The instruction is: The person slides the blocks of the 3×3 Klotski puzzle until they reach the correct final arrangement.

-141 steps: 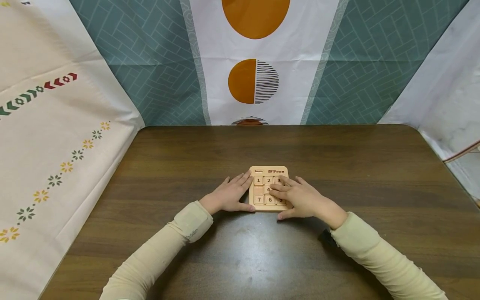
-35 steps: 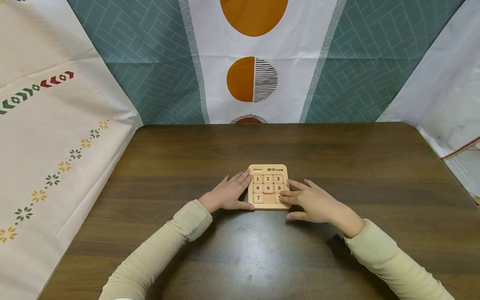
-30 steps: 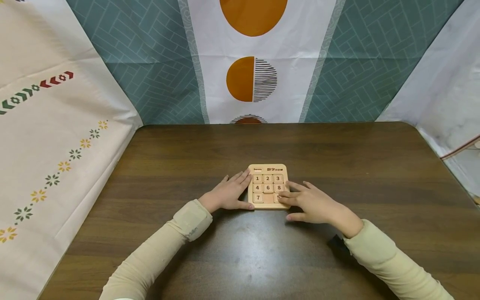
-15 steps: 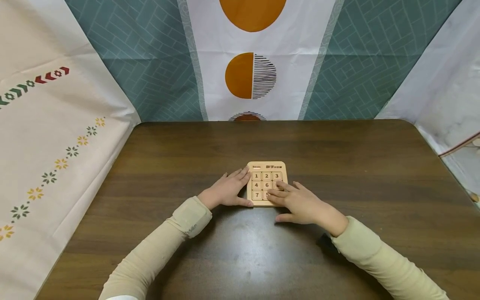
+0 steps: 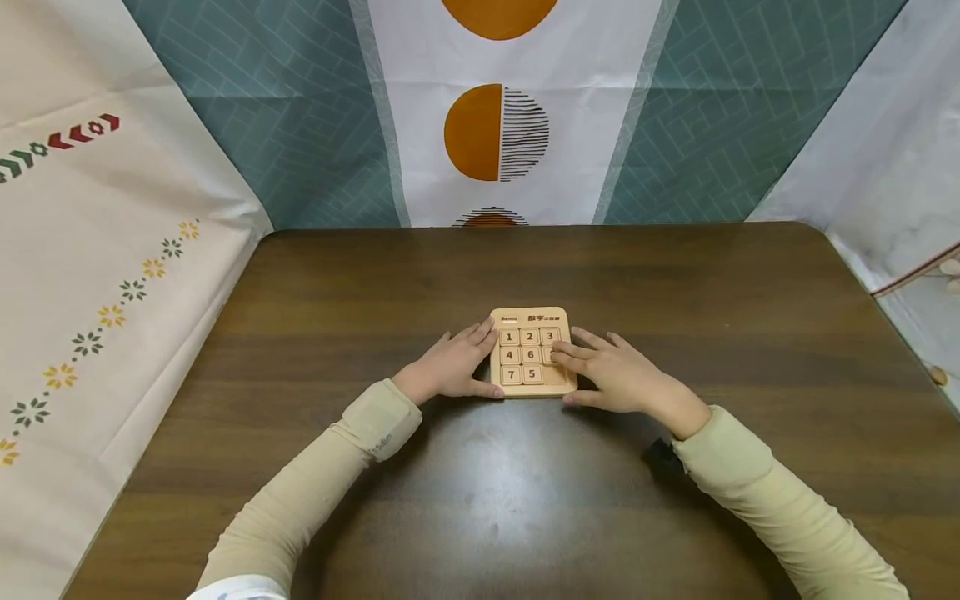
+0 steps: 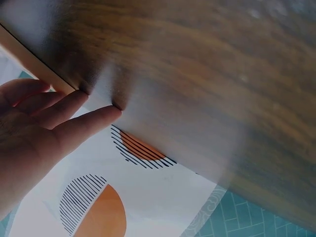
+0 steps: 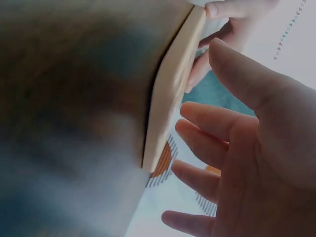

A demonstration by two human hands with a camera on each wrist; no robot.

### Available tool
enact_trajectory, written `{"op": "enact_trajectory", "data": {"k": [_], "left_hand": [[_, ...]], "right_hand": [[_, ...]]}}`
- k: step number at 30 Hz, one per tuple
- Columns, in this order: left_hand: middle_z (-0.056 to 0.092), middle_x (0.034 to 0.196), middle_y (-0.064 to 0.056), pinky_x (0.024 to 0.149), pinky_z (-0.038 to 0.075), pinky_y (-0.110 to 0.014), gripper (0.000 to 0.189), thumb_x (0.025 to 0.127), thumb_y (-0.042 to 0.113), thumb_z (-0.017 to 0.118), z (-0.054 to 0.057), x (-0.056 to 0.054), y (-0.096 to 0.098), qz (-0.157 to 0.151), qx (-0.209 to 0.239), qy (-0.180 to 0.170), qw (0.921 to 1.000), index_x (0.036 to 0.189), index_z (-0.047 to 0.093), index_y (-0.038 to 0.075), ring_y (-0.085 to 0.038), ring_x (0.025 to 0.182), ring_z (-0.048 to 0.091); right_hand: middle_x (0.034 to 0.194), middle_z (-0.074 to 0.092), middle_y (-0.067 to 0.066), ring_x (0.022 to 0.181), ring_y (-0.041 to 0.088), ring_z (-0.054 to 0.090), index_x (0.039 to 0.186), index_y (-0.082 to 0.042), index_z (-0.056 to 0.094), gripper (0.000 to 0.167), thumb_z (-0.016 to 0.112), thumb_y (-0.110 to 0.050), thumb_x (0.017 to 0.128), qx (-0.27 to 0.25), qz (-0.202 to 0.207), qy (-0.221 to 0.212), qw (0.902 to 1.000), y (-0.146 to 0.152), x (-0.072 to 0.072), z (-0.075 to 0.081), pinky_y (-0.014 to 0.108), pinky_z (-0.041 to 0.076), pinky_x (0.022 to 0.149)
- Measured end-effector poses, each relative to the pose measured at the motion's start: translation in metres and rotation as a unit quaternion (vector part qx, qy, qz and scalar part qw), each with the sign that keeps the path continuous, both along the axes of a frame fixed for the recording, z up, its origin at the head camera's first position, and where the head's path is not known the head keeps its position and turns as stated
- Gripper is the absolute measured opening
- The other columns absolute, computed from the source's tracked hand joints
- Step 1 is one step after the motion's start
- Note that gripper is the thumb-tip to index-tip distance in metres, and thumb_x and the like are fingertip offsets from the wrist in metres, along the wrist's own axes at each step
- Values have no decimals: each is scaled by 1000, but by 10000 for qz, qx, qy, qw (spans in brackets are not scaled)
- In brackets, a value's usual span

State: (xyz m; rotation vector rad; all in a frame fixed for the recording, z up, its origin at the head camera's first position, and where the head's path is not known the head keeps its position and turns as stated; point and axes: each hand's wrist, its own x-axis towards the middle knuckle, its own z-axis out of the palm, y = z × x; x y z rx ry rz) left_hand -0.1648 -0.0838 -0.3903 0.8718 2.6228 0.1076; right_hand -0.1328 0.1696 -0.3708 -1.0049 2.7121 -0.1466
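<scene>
A wooden number slide puzzle (image 5: 555,377) lies flat on the table in the head view. Its top row reads 1, 2, 3; the middle row starts 4, 6; below are 7, 5 and a bare slot at the right. My left hand (image 5: 453,367) rests along the puzzle's left edge, fingers extended, thumb at the near corner. From the right, my right hand (image 5: 622,375) reaches over with fingers spread and a fingertip on the middle row's right tile (image 5: 548,357), hiding its number. The right wrist view shows the puzzle's pale side (image 7: 170,94) beside my loosely bent fingers.
The brown wooden table (image 5: 375,283) carries the puzzle near its middle. A patterned cloth (image 5: 315,158) hangs behind the far edge, and pale cloths hang at both sides. A dark object (image 5: 662,454) shows under the right wrist.
Since the earliest frame, tile 4 has shifted left and 6 has come up to the centre. More recently, tile 5 has slid left along the bottom row. The left hand stays at the edge.
</scene>
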Motion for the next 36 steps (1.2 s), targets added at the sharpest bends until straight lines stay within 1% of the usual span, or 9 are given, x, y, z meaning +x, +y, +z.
{"op": "enact_trajectory", "data": {"k": [3, 7, 14, 17, 21, 24, 28, 31, 36], "left_hand": [[1, 151, -12, 101, 22, -56, 98, 78, 63, 54, 0, -1, 0, -4, 2, -17, 10000, 145, 14, 4, -29, 136, 14], [0, 151, -11, 101, 22, -55, 99, 78, 64, 54, 0, -1, 1, 36, -19, -62, 10000, 146, 14, 4, -29, 137, 14], [0, 152, -11, 102, 22, -55, 99, 78, 64, 54, 1, -2, 1, 60, -68, -91, 9999, 146, 13, 5, -28, 137, 13], [0, 152, -11, 101, 22, -55, 99, 78, 64, 54, 0, -3, 1, 48, -54, -99, 9999, 146, 13, 5, -28, 137, 13], [-1, 151, -10, 102, 22, -55, 99, 78, 65, 53, -1, -2, 1, 60, -62, -115, 9999, 146, 13, 5, -28, 137, 12], [0, 152, -11, 101, 22, -55, 99, 78, 64, 54, -2, -2, 1, 51, -49, -88, 9999, 146, 13, 5, -28, 137, 13], [0, 151, -11, 101, 22, -55, 99, 78, 64, 54, -1, -1, 1, 51, -41, -74, 10000, 146, 13, 5, -28, 137, 13], [0, 151, -11, 101, 22, -55, 99, 78, 64, 54, -1, -1, 1, 66, -33, -76, 9999, 146, 13, 5, -28, 137, 13], [2, 151, -12, 101, 23, -55, 98, 79, 63, 55, 0, 0, 1, 57, 0, -66, 10000, 146, 14, 3, -29, 136, 14]], "right_hand": [[142, 37, 7, 134, 33, 20, 138, -11, 43, 67, 61, -46, 84, -22, 21, -57, 10000, 1, 0, -2, 64, 21, 96], [142, 38, 8, 134, 33, 21, 138, -11, 43, 67, 61, -46, 83, -52, 33, -115, 9999, 1, 3, -4, 64, 22, 95], [142, 37, 7, 134, 33, 21, 137, -10, 44, 66, 61, -46, 83, -189, 128, -113, 9997, 2, 14, -5, 64, 22, 95], [141, 38, 7, 133, 34, 22, 136, -10, 44, 67, 61, -47, 83, -199, 214, -62, 9996, 3, 19, -5, 64, 23, 95], [142, 38, 7, 133, 34, 22, 136, -11, 45, 67, 60, -49, 83, -188, 324, -92, 9993, 4, 22, -4, 63, 23, 95], [141, 39, 8, 133, 35, 24, 135, -10, 46, 66, 61, -48, 82, -276, 374, -5, 9989, 3, 19, -1, 62, 24, 95], [141, 39, 9, 132, 35, 24, 136, -9, 45, 68, 64, -45, 81, -365, 316, 181, 9987, 0, 10, 3, 62, 23, 96], [142, 38, 7, 133, 34, 24, 137, -11, 43, 69, 63, -46, 81, -283, 334, 155, 9989, -6, 2, 3, 61, 23, 97], [143, 36, 6, 134, 32, 21, 138, -13, 42, 68, 60, -48, 83, -185, 523, -40, 9985, -16, -7, -1, 61, 21, 98]]}}
